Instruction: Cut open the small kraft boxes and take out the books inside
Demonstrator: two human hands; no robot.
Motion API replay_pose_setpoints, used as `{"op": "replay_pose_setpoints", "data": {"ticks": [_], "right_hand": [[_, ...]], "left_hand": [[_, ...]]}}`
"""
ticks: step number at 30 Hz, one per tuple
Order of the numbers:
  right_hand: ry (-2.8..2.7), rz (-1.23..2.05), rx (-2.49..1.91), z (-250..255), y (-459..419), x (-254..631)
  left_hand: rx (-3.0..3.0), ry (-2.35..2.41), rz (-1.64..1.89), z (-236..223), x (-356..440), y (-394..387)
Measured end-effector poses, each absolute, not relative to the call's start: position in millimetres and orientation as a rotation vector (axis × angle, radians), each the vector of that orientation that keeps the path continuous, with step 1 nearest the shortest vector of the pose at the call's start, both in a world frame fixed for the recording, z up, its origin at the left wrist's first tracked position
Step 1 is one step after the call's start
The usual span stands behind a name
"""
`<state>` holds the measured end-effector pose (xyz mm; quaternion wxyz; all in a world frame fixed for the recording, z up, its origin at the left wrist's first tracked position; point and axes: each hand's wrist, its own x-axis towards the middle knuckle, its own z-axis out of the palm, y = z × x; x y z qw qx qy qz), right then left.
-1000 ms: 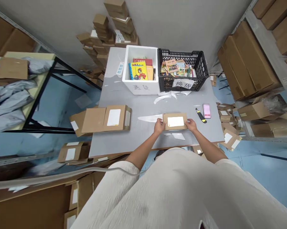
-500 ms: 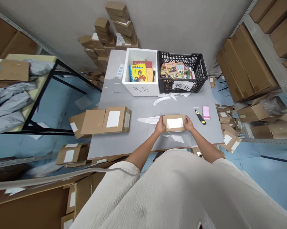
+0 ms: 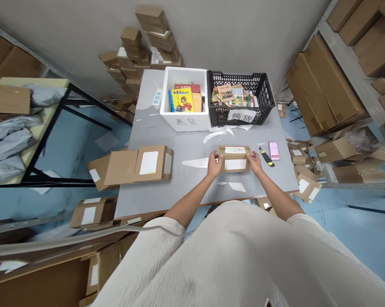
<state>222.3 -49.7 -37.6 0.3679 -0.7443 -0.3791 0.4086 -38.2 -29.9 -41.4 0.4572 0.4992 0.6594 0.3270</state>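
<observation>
Head view: a small cardboard box (image 3: 228, 157) is near the front edge of the worktop (image 3: 179, 187), right of its middle, with the left hand (image 3: 213, 165) gripping one end and the right hand (image 3: 254, 162) gripping the other. Both hands are closed in on the box's ends, spread only by its length, fingers bent over the corners. Two panels show, each with a white label; whether the farther one is a side or a raised flap, I cannot tell. The step in hand looks like handling the box between both hands; in my judgement, any next move calls for an even hold at both ends so that it does not twist. Paper scraps (image 3: 236, 186) lie just on the near side, and a white strip (image 3: 195, 163) beside the left hand. Near the right hand lie a utility knife (image 3: 267, 157) and, just beyond it, a phone (image 3: 274, 151). Well to the left rests a larger carton (image 3: 158, 162), its flap spread outward. Behind, side by side, stand a white foam box (image 3: 201, 123) and a black plastic crate (image 3: 219, 117), both holding books.
</observation>
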Motion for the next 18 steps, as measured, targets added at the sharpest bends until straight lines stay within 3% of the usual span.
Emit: {"op": "replay_pose_setpoints", "data": {"ticks": [18], "right_hand": [[-0.862,1.075,-2.034,-64,-56,237]], "left_hand": [[1.146,1.725,0.686,-65,-48,-36]]}}
